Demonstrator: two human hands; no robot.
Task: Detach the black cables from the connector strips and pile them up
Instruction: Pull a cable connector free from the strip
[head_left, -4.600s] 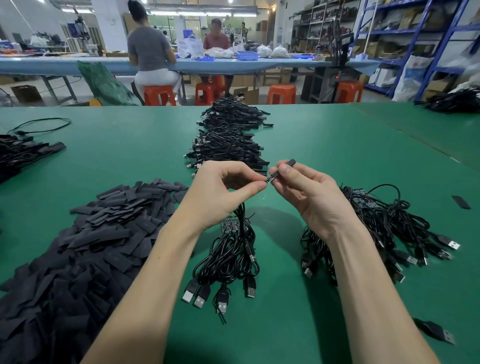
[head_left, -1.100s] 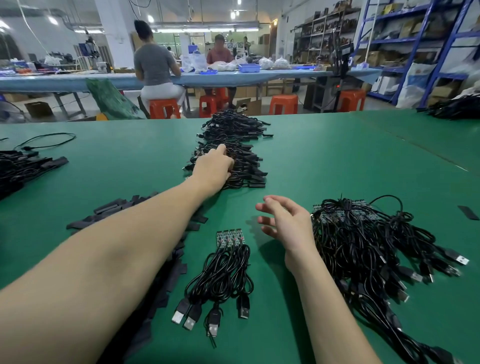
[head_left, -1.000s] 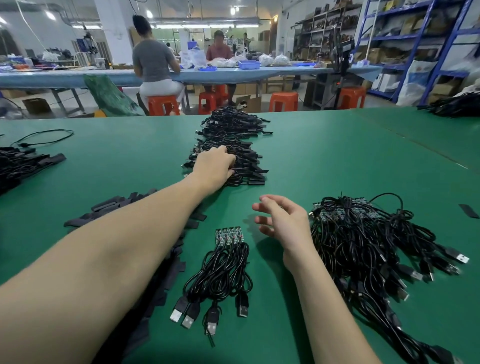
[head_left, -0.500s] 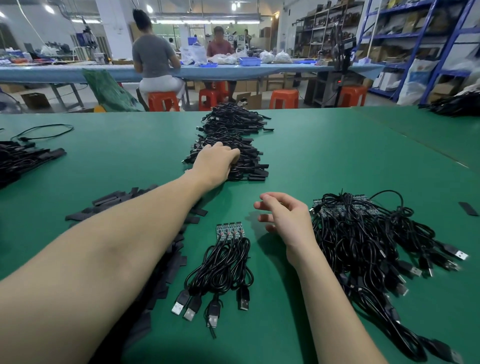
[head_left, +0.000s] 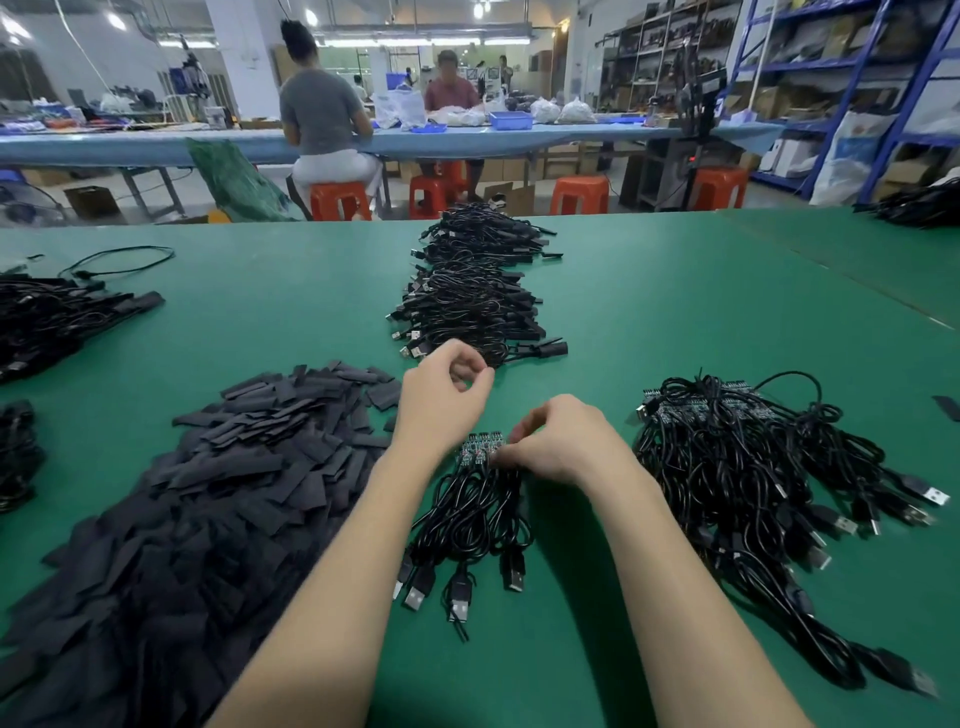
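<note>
A small bundle of black cables lies on the green table, its ends joined to a green connector strip. My right hand rests on the bundle, and its curled fingertips pinch the right end of the strip. My left hand hovers just above and left of the strip, fingers curled towards the thumb, with nothing visible in it. A long pile of detached cables stretches away beyond my hands.
A large heap of cables on strips lies at the right. A wide heap of flat black sleeves fills the left. More black cables lie at the far left. People sit at a bench behind.
My left hand has drawn back from the far cable pile to just above the strip. My right hand has moved left from beside the right heap and taken hold of the strip.
</note>
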